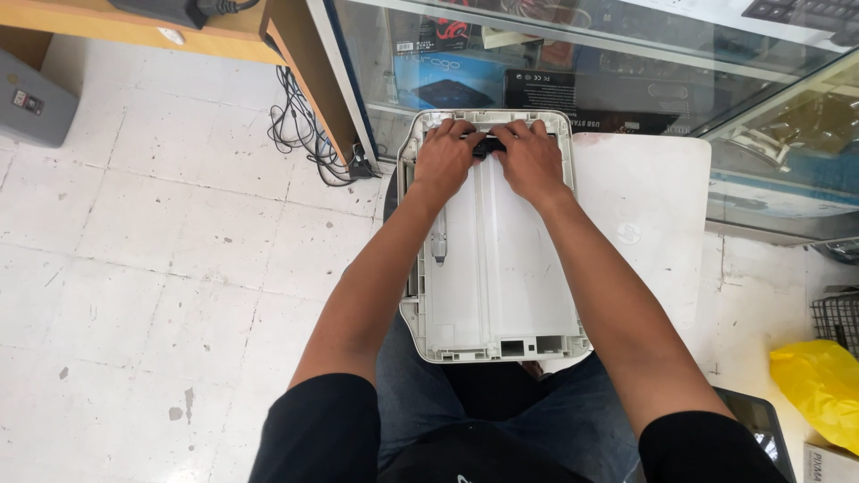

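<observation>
While the white printer shell (501, 268) rests on the lap, both hands (488, 159) pinch its far-edge black part (489, 145).

Tray (528, 286): white plastic, smooth, matt. Small part (489, 146) at 12 o'clock under both hands: black plastic, bit shiny. Lid (644, 206) at 3 o'clock: white plastic, smooth. Floor (161, 268): pale tiles, worn, spotted. Case (573, 54): shiny glass. Bag (819, 385): yellow, thin, crinkly plastic. Desk (134, 22): wood.

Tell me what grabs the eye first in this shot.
Centre frame, a white printer housing lies across the seated person's lap, with the left hand and right hand pressed together on a small black part at its far edge. A bright yellow plastic bag sits at lower right.
</observation>
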